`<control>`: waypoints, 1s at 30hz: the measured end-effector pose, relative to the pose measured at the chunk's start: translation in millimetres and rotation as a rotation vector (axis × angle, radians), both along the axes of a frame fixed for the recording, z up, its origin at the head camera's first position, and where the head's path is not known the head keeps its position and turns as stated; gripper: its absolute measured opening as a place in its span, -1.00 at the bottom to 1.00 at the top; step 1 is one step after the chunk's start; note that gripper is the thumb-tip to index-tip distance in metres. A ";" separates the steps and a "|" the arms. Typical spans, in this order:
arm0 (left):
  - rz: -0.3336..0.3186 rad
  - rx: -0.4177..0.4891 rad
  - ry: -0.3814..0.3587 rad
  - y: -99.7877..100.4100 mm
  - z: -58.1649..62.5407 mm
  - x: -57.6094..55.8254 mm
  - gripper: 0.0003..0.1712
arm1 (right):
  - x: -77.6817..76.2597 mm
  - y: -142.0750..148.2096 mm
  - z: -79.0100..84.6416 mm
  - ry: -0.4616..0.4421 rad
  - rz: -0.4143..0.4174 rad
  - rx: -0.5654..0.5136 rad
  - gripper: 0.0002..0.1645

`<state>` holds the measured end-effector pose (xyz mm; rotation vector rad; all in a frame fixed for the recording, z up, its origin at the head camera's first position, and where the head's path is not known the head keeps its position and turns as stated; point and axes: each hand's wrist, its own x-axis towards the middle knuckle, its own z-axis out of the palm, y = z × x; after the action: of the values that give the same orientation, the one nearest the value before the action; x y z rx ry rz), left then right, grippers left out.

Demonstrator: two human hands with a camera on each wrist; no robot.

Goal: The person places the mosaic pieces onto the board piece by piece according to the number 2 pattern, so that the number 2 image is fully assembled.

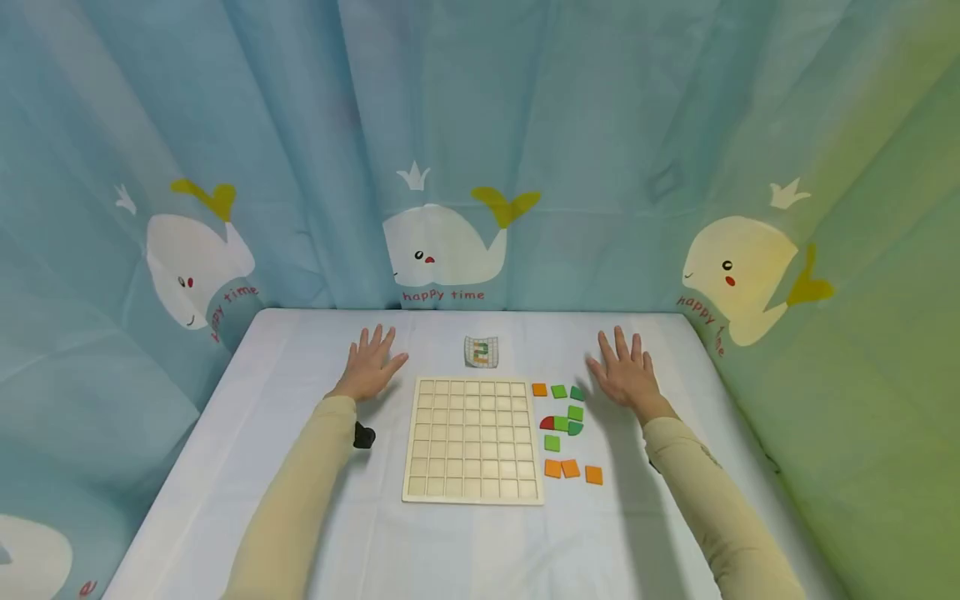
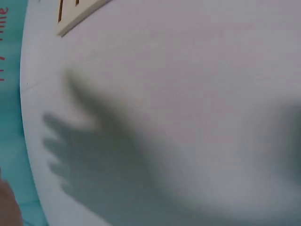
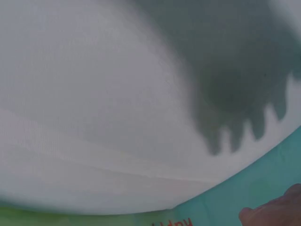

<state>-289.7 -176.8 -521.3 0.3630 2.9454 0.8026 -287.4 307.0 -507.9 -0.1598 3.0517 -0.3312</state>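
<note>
My left hand [image 1: 367, 367] is spread with straight fingers, palm down, left of a cream grid board [image 1: 473, 501]. On the other side my right hand [image 1: 627, 375] is held the same way, fingers apart, beyond the loose tiles. Neither hand holds anything. Each wrist view shows a hand's shadow on the white cloth, with a bit of the left hand [image 2: 8, 207] and of the right hand [image 3: 275, 210] at the frame edge. The board's square cells hold no tiles. Behind it lies a small pattern card [image 1: 481, 352], slightly curled, printed with a coloured figure on a grid.
Right of the board lie several orange squares such as one orange tile [image 1: 594, 475], several green squares such as one green tile [image 1: 552, 443], a red rounded tile [image 1: 547, 423] and dark green rounded tiles [image 1: 575, 428]. A blue whale-print curtain [image 1: 600, 125] borders the white table [image 1: 465, 558].
</note>
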 end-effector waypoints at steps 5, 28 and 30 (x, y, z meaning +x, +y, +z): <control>-0.046 0.309 -0.050 3.6 -10.0 14.4 -0.22 | 3.1 -2.0 -2.9 -0.025 -0.001 -0.005 -0.15; -0.220 0.354 -0.100 12.3 -46.1 48.3 -0.43 | 13.7 -2.8 -12.5 -0.056 -0.001 -0.099 -0.13; -0.227 0.360 -0.079 11.9 -46.9 49.0 -0.41 | 15.7 -2.7 -14.3 -0.058 -0.005 -0.105 -0.13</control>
<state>-240.6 -164.8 -568.2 0.6553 2.6166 1.2768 -271.7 304.3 -522.2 -0.1451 2.9791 -0.4881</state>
